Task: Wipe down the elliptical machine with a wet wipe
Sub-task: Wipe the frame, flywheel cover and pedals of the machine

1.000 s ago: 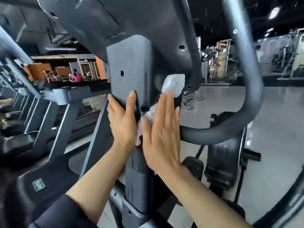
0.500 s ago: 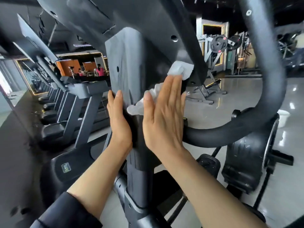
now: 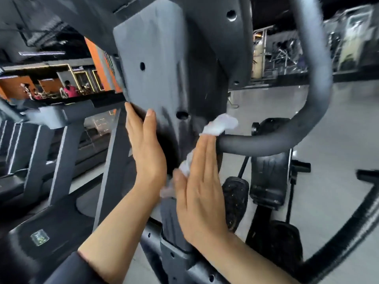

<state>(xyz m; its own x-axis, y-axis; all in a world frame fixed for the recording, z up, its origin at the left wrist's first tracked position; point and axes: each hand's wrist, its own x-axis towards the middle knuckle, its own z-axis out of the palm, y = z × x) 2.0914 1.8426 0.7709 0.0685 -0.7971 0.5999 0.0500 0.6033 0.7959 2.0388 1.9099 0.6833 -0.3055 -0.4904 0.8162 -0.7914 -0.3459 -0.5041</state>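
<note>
A: Right hand (image 3: 202, 187) lies flat, pressing the wet wipe (image 3: 217, 125) against the elliptical machine's column (image 3: 164, 78); left hand (image 3: 146, 148), fingers straight and holding nothing, braces the column's left side.

B: Risk: pinned only by a palm, the bunched wipe could slip free and drop.

Elliptical's central column (image 3: 164, 83) at frame centre, running top to bottom. Left hand (image 3: 146, 148) flat on column's left edge. Right hand (image 3: 202, 187) flat on its right face, wet wipe (image 3: 219, 125) between palm and column, wipe ends sticking out above fingertips and beside thumb. Curved handlebar (image 3: 287, 138) right of right hand. Pedal (image 3: 235, 199) below handlebar. Treadmills (image 3: 51, 140) far left.
</note>
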